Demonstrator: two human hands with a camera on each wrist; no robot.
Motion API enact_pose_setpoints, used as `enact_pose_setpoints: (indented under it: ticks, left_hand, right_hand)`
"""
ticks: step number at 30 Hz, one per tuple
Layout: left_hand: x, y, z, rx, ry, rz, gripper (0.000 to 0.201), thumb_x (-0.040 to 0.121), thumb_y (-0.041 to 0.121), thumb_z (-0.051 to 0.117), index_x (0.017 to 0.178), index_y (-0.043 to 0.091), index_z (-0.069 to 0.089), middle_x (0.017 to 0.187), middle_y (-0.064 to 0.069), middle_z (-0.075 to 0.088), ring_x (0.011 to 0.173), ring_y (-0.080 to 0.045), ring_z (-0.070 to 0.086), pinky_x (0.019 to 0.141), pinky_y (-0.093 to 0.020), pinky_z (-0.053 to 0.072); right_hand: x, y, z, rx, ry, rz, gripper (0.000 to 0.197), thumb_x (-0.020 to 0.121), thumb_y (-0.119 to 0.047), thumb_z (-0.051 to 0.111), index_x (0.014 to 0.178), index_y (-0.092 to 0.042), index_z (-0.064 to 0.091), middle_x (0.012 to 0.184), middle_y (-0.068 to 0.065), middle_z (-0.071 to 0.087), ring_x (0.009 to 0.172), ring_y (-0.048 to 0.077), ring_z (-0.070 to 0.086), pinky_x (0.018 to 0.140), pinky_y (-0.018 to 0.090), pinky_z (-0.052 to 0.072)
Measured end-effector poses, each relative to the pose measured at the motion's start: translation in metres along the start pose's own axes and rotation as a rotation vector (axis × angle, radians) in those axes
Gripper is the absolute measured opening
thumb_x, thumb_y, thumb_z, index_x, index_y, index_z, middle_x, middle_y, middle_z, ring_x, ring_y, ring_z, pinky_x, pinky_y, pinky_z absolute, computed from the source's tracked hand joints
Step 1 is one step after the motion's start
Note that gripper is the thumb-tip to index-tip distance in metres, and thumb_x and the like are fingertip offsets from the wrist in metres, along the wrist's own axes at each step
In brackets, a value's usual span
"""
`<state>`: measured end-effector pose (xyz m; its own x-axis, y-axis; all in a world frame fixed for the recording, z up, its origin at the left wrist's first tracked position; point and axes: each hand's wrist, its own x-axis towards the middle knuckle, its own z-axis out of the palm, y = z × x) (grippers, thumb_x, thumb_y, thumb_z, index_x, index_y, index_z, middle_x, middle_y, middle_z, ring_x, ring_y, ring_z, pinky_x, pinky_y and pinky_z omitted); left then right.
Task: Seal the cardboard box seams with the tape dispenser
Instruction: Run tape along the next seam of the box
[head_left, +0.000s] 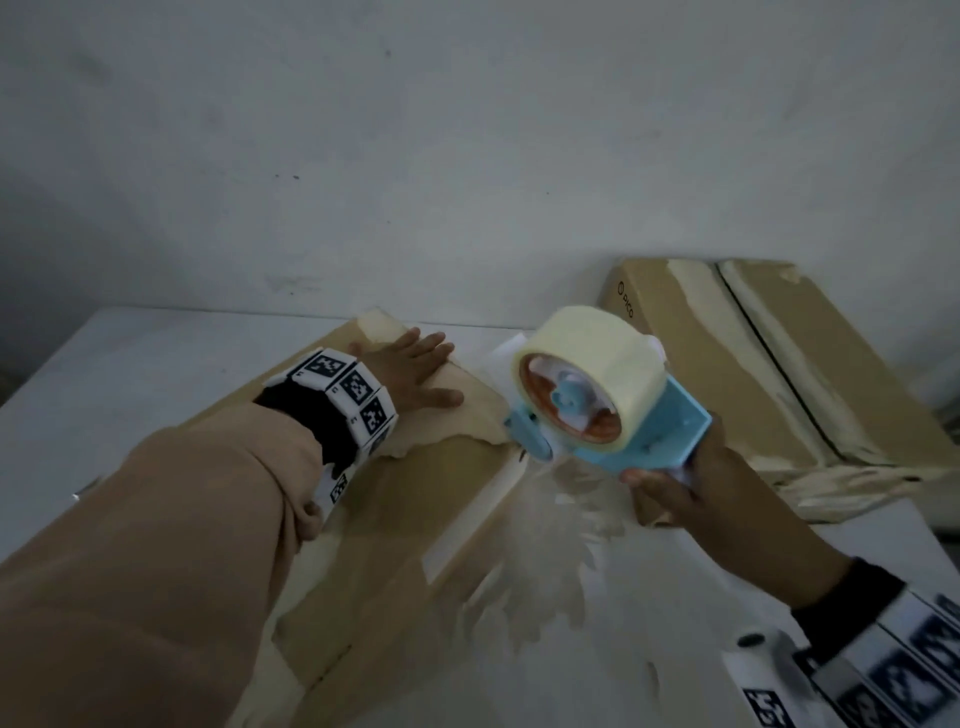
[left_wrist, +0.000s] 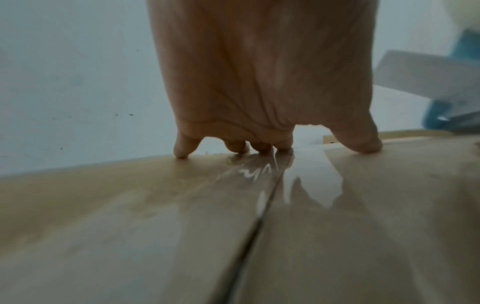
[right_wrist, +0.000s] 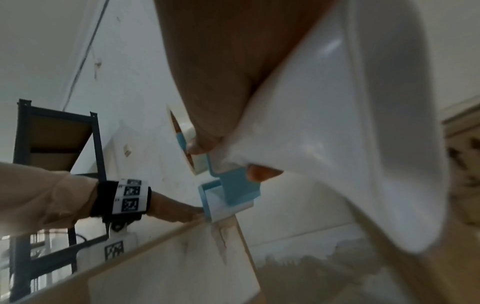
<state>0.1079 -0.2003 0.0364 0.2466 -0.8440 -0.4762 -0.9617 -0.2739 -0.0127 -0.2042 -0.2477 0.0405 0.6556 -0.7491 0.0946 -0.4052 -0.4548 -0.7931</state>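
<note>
A long cardboard box (head_left: 410, 514) lies on the white table (head_left: 130, 374), its top seam (left_wrist: 257, 226) under glossy tape. My left hand (head_left: 415, 371) lies flat on the box's far end, fingers (left_wrist: 262, 147) straight and pressing the tape down. My right hand (head_left: 691, 488) grips the white handle (right_wrist: 350, 123) of a blue tape dispenser (head_left: 623, 431) carrying a pale yellow tape roll (head_left: 587, 374). The dispenser's front end (right_wrist: 226, 197) is at the box's right edge, beside my left hand (right_wrist: 176, 209). A crinkled stretch of tape (head_left: 550, 525) hangs below it.
A second cardboard box (head_left: 769, 364) with torn tape strips sits at the back right of the table. A white wall (head_left: 467, 156) stands close behind. A dark metal shelf rack (right_wrist: 52, 164) stands off to the left.
</note>
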Motion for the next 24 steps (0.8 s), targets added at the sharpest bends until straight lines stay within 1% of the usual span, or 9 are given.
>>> enact_pose_setpoints:
  ticks: [2, 6, 10, 12, 15, 18, 19, 22, 24]
  left_hand:
    - [0.000, 0.001, 0.000, -0.077, 0.069, 0.017, 0.094, 0.073, 0.077, 0.032, 0.148, 0.026, 0.006, 0.158, 0.005, 0.002, 0.146, -0.016, -0.001, 0.118, -0.048, 0.002]
    - [0.000, 0.004, -0.001, -0.003, 0.011, -0.025, 0.080, 0.088, 0.061, 0.034, 0.148, 0.026, -0.005, 0.157, 0.010, -0.011, 0.145, -0.013, -0.007, 0.116, -0.045, 0.000]
    - [-0.001, 0.006, -0.003, 0.013, 0.008, -0.028, 0.079, 0.088, 0.061, 0.032, 0.148, 0.026, -0.006, 0.157, 0.010, -0.013, 0.145, -0.014, -0.008, 0.115, -0.049, 0.002]
    - [-0.001, 0.005, -0.003, 0.022, -0.008, -0.034, 0.079, 0.088, 0.062, 0.032, 0.147, 0.026, -0.006, 0.157, 0.010, -0.013, 0.145, -0.014, -0.008, 0.114, -0.052, 0.005]
    - [-0.004, 0.007, -0.005, 0.036, -0.006, -0.040, 0.078, 0.089, 0.061, 0.032, 0.148, 0.026, -0.005, 0.157, 0.010, -0.012, 0.145, -0.013, -0.008, 0.112, -0.054, 0.007]
    - [-0.005, 0.007, -0.005, 0.051, 0.000, -0.037, 0.077, 0.089, 0.060, 0.032, 0.148, 0.025, -0.004, 0.157, 0.009, -0.012, 0.145, -0.014, -0.007, 0.112, -0.055, 0.008]
    - [-0.005, 0.007, -0.004, 0.056, -0.006, -0.036, 0.078, 0.089, 0.060, 0.031, 0.148, 0.025, -0.005, 0.157, 0.009, -0.012, 0.145, -0.014, -0.007, 0.112, -0.055, 0.008]
    - [-0.005, 0.008, -0.004, 0.055, -0.011, -0.040, 0.078, 0.088, 0.061, 0.031, 0.148, 0.025, -0.005, 0.157, 0.009, -0.012, 0.145, -0.015, -0.008, 0.111, -0.057, 0.010]
    - [-0.007, 0.010, -0.005, 0.064, -0.016, -0.040, 0.077, 0.089, 0.060, 0.031, 0.148, 0.024, -0.005, 0.157, 0.008, -0.013, 0.145, -0.015, -0.008, 0.112, -0.056, 0.010]
  right_hand:
    - [-0.011, 0.008, -0.003, -0.046, 0.001, 0.039, 0.080, 0.051, -0.070, 0.052, 0.115, -0.022, 0.041, 0.087, -0.019, 0.056, 0.072, -0.015, 0.057, 0.055, 0.011, 0.042]
    - [-0.018, 0.017, -0.004, -0.060, -0.006, 0.047, 0.096, 0.047, -0.079, 0.053, 0.116, -0.014, 0.039, 0.086, -0.018, 0.055, 0.069, -0.009, 0.058, 0.054, 0.016, 0.040]
    - [-0.018, 0.020, -0.008, -0.081, -0.001, 0.017, 0.087, 0.051, -0.075, 0.052, 0.115, -0.017, 0.038, 0.087, -0.020, 0.053, 0.070, -0.011, 0.058, 0.051, 0.011, 0.041]
    - [-0.019, 0.018, -0.007, -0.082, 0.003, 0.012, 0.089, 0.053, -0.082, 0.054, 0.114, -0.019, 0.039, 0.088, -0.023, 0.053, 0.071, -0.006, 0.060, 0.053, 0.010, 0.043]
    - [-0.021, 0.020, -0.007, -0.094, 0.016, -0.021, 0.077, 0.061, -0.077, 0.054, 0.112, -0.023, 0.033, 0.087, -0.025, 0.050, 0.082, 0.003, 0.058, 0.061, 0.014, 0.043]
    - [-0.022, 0.017, -0.009, -0.143, -0.005, -0.012, 0.103, 0.048, -0.093, 0.040, 0.117, -0.017, 0.037, 0.088, -0.025, 0.049, 0.085, 0.006, 0.057, 0.068, 0.024, 0.046]
    - [-0.023, 0.019, -0.008, -0.146, 0.000, -0.022, 0.101, 0.050, -0.092, 0.039, 0.118, -0.017, 0.036, 0.087, -0.025, 0.049, 0.084, 0.006, 0.057, 0.067, 0.025, 0.046]
    - [-0.026, 0.019, -0.006, -0.152, 0.007, -0.049, 0.098, 0.055, -0.090, 0.038, 0.119, -0.015, 0.035, 0.083, -0.018, 0.054, 0.083, 0.012, 0.061, 0.062, 0.022, 0.044]
    - [-0.026, 0.019, -0.004, -0.217, 0.018, -0.096, 0.098, 0.055, -0.092, 0.033, 0.115, -0.014, 0.035, 0.084, -0.006, 0.061, 0.075, 0.015, 0.062, 0.053, 0.014, 0.038]
